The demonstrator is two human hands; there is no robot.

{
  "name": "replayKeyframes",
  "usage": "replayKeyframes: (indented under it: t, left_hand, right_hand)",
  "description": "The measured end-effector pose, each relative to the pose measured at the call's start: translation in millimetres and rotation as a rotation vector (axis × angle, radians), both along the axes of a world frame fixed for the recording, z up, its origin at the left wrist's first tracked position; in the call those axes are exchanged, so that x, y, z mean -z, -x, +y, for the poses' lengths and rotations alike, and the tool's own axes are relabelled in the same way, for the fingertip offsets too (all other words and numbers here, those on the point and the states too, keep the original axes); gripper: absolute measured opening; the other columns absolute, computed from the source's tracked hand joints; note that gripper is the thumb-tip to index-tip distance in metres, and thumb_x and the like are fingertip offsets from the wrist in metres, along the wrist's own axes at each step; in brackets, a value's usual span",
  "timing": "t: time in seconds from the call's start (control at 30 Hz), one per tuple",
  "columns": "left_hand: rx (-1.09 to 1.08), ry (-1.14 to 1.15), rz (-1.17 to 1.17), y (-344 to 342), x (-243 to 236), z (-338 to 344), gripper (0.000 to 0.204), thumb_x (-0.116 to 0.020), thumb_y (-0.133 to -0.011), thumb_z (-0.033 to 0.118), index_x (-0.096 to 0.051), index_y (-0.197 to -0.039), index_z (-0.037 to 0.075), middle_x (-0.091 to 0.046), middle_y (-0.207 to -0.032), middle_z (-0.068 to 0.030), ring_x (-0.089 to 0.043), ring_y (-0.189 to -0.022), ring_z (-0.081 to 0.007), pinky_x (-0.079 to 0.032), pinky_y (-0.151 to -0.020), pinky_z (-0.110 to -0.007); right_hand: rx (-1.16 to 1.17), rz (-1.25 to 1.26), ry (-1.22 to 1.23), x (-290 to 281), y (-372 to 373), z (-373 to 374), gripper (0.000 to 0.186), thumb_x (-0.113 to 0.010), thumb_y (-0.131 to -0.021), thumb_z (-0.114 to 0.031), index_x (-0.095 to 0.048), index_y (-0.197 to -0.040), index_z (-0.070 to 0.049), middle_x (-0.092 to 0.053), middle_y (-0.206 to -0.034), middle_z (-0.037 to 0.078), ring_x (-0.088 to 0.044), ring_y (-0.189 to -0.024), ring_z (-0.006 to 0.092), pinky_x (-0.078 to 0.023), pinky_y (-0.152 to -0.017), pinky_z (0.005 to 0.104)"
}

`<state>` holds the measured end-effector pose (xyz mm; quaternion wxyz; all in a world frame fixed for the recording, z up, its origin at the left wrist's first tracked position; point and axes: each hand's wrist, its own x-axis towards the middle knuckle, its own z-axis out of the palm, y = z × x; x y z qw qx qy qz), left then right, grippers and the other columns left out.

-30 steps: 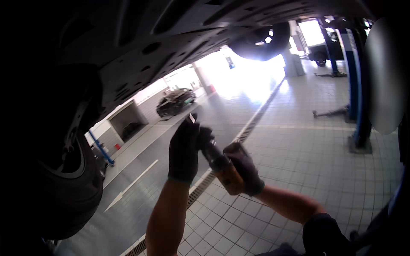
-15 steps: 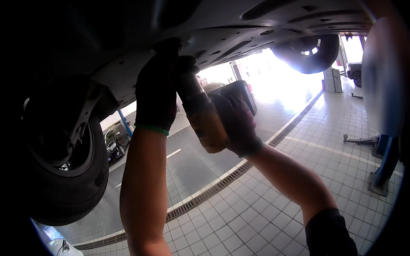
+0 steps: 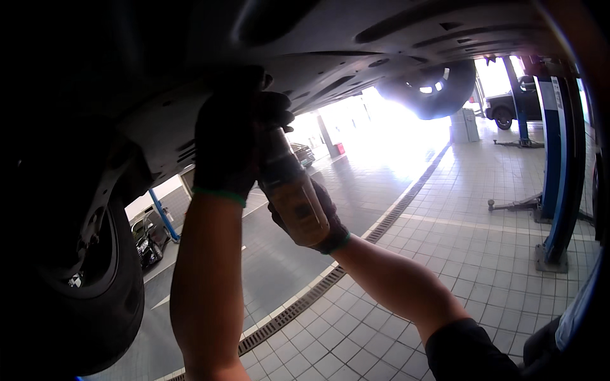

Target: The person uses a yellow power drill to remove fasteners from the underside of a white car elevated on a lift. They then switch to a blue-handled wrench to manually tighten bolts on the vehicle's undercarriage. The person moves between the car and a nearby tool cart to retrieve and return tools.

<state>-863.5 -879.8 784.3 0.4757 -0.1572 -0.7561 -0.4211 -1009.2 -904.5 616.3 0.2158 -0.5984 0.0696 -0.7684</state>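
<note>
Overhead is a dark car underbody panel [image 3: 356, 47] with slots and small holes. My left hand [image 3: 229, 140], in a dark glove with a green cuff, is raised to it, fingers curled at the front end of a yellow-and-black power tool [image 3: 295, 206]; exactly what they grip is hidden in shadow. My right hand [image 3: 324, 222], also gloved, is closed around the tool from behind, mostly covered by its body. The tool points up at the panel; whether its tip touches is hidden. A wheel [image 3: 105, 298] hangs at the left, close to my left arm.
Another wheel [image 3: 457, 95] hangs at the back right. Blue lift posts [image 3: 553, 184] with low arms [image 3: 515, 204] stand at the right. A drain grate [image 3: 298, 305] crosses the tiled floor [image 3: 445, 254]. Parked cars [image 3: 149, 235] and a dark vehicle [image 3: 508, 105] are farther off.
Since a second ago both hands and the tool have risen to the underbody and the view has tilted up. Since half a second ago the tool and right hand have shifted slightly left and down.
</note>
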Motion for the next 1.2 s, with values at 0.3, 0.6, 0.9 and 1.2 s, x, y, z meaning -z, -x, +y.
replayKeyframes:
  t: [0.3, 0.6, 0.9, 1.2]
  left_hand:
    - [0.046, 0.069, 0.124, 9.8, 1.9, -20.4, 0.045, -0.061, -0.100, 0.039, -0.062, -0.130, 0.006, -0.071, -0.108, -0.0110, -0.071, -0.090, -0.0213, -0.059, -0.078, -0.035]
    - [0.386, -0.191, 0.139, 15.4, 9.1, -15.3, 0.032, -0.063, -0.099, 0.028, -0.065, -0.122, 0.006, -0.072, -0.103, -0.0114, -0.071, -0.088, -0.0225, -0.060, -0.076, -0.035]
    - [0.199, -0.197, 0.174, 8.6, 17.1, -1.1, 0.031, -0.067, -0.097, 0.033, -0.066, -0.115, 0.008, -0.071, -0.092, -0.0095, -0.070, -0.080, -0.0202, -0.058, -0.074, -0.035]
    - [0.187, -0.123, 0.245, 26.1, 25.8, -8.4, 0.039, -0.061, -0.101, 0.034, -0.060, -0.128, 0.006, -0.070, -0.107, -0.0139, -0.069, -0.087, -0.0215, -0.057, -0.084, -0.036]
  right_hand:
    - [0.833, 0.250, 0.229, -9.5, -9.6, 29.7, 0.022, -0.062, -0.096, -0.016, -0.060, -0.115, -0.007, -0.064, -0.096, 0.004, -0.063, -0.085, 0.0179, -0.054, -0.076, 0.0298]
    - [1.004, 0.293, 0.225, -6.0, -7.9, 44.2, 0.035, -0.074, -0.082, -0.022, -0.062, -0.110, -0.006, -0.062, -0.103, 0.011, -0.060, -0.097, 0.0291, -0.049, -0.086, 0.0380]
    - [1.128, 0.350, 0.210, 3.9, -4.5, 63.7, 0.047, -0.075, -0.086, -0.024, -0.059, -0.126, -0.006, -0.064, -0.113, 0.011, -0.062, -0.104, 0.0261, -0.050, -0.092, 0.0368]
    - [1.348, 0.541, 0.192, 19.6, -3.8, 105.7, 0.046, -0.074, -0.086, -0.019, -0.060, -0.127, -0.004, -0.066, -0.115, 0.011, -0.065, -0.105, 0.0272, -0.050, -0.094, 0.0381]
